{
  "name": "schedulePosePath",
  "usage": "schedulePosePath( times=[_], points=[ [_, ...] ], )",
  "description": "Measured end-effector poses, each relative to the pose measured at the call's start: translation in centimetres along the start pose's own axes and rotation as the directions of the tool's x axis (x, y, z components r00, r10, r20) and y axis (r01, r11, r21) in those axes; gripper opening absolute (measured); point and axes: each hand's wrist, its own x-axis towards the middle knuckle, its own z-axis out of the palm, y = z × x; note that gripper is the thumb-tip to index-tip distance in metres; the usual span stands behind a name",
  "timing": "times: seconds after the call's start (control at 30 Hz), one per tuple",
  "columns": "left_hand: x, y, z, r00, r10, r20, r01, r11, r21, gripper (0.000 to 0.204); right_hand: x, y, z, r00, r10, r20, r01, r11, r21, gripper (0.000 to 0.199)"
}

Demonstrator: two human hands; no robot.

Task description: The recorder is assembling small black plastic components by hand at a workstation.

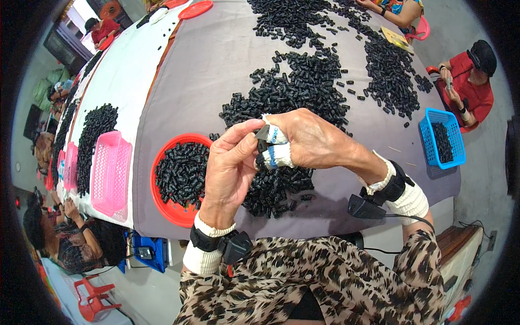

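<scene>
A small black plastic piece (262,133) is pinched between the fingertips of both hands, tilted; its exact shape is hard to tell. Just beneath the hands lies a heap of similar black pieces (273,187) on the counter (216,59).

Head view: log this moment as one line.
left hand: pinching small black part | right hand: same part, taped fingertips | below: black parts pile | left: red tray

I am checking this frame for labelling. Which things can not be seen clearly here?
Head view:
- Small black part pinched between left hand and right hand: mostly covered by fingers, shape unclear.
- Black pieces in the red tray: too small to tell apart.
- Pile under the hands: partly hidden.
- Blue basket: contents too small to identify.
</scene>
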Motion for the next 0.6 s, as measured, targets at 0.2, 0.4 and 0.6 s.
schedulePosePath(
  times=[0.2,0.4,0.6],
  points=[
    [0.01,-0.05,0.15,0.999,0.024,0.02,-0.025,1.0,0.018,0.023,-0.12,-0.07,-0.06,1.0,-0.016,0.0,0.016,0.999,-0.031,0.031],
    [0.0,-0.07,0.31,0.999,0.037,0.012,-0.037,0.999,-0.003,0.024,-0.37,-0.06,-0.03,0.998,-0.057,-0.035,0.057,0.998,-0.023,0.03],
    [-0.03,-0.29,0.43,0.994,0.027,0.106,-0.009,0.986,-0.164,0.027,-0.47,-0.38,-0.3,0.998,0.059,-0.035,-0.056,0.996,0.073,0.03]
  ],
)
